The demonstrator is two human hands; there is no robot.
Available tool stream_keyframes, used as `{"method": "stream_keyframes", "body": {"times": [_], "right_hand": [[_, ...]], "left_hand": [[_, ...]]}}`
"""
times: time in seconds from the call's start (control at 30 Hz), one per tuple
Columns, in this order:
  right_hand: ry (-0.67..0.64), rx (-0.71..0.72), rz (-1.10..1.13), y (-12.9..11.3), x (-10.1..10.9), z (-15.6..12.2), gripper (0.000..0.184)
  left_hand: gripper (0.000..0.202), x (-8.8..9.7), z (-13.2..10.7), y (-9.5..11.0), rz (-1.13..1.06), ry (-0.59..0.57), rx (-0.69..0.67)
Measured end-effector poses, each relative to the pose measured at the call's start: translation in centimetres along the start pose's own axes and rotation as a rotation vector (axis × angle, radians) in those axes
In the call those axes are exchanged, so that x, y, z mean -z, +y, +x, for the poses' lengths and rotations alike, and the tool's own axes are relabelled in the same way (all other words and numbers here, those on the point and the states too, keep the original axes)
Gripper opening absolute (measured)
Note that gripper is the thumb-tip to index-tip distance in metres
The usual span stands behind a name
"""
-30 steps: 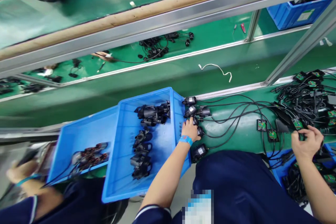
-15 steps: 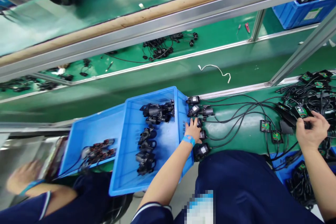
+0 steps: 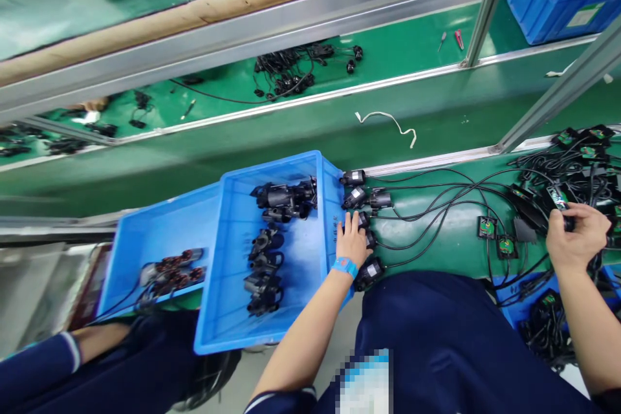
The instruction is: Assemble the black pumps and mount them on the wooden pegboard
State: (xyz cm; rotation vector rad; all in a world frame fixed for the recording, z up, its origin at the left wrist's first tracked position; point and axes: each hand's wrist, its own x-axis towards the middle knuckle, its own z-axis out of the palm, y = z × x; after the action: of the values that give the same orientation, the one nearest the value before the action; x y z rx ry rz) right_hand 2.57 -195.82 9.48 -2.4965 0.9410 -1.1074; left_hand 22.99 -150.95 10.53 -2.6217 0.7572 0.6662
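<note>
Left hand point(image 3: 352, 244) mostly open, fingers spread across black housings point(image 3: 369, 274) beside blue bin point(image 3: 330, 197). Right hand point(image 3: 576, 233) well apart, closed to a pinch on small dark part point(image 3: 568, 223), exact shape hidden, just beside circuit board point(image 3: 557, 196). Cables point(image 3: 458, 193) from housings rightward over green bench point(image 3: 456, 249). Two loose boards point(image 3: 486, 227) between both hands, nearer right.

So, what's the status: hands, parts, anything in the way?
Left hand on corded black housings, beside blue bin. Right hand at green-boarded black case, grip unclear. Black cables cross between; neither hand visibly blocked.
</note>
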Motion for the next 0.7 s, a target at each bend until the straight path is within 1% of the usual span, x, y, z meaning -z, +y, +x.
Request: {"method": "stream_keyframes", "body": {"times": [0.07,0.1,0.17,0.23,0.33,0.4,0.47,0.53,0.63,0.7], "right_hand": [[-0.011,0.017,-0.011,-0.5,0.3,0.4,0.023],[-0.016,0.025,-0.011,-0.8,0.4,0.6,0.023],[-0.018,0.036,-0.007,-1.2,0.7,1.0,0.024],[-0.015,0.033,-0.008,-1.5,0.7,1.5,0.025],[-0.004,0.053,-0.014,-1.6,0.5,2.0,0.023],[0.006,0.083,-0.019,-1.2,0.3,2.2,0.023],[0.007,0.091,-0.027,-0.8,0.2,2.3,0.022],[0.004,0.090,-0.028,-0.3,0.2,2.3,0.020],[0.016,0.127,-0.001,0.1,0.3,2.3,0.021],[0.014,0.136,0.017,0.0,0.2,2.4,0.022]], "left_hand": [[0.052,0.5,-1.9,0.4,-0.074,0.044,-0.012],[0.052,0.6,-3.0,0.6,-0.107,0.044,-0.038],[0.054,0.0,-5.3,1.2,-0.133,-0.014,-0.091],[0.052,-1.3,-7.0,2.0,-0.115,-0.099,-0.098],[0.062,-3.5,-7.9,3.2,-0.111,-0.174,-0.013],[0.061,-4.1,-7.9,3.7,-0.146,-0.205,0.031],[0.054,-3.4,-8.1,3.9,-0.200,-0.227,0.012],[0.052,-1.7,-8.6,3.7,-0.268,-0.195,-0.050],[0.052,1.5,-8.5,2.3,-0.414,-0.046,-0.094],[0.050,3.2,-7.1,0.9,-0.511,0.032,-0.049]]}}
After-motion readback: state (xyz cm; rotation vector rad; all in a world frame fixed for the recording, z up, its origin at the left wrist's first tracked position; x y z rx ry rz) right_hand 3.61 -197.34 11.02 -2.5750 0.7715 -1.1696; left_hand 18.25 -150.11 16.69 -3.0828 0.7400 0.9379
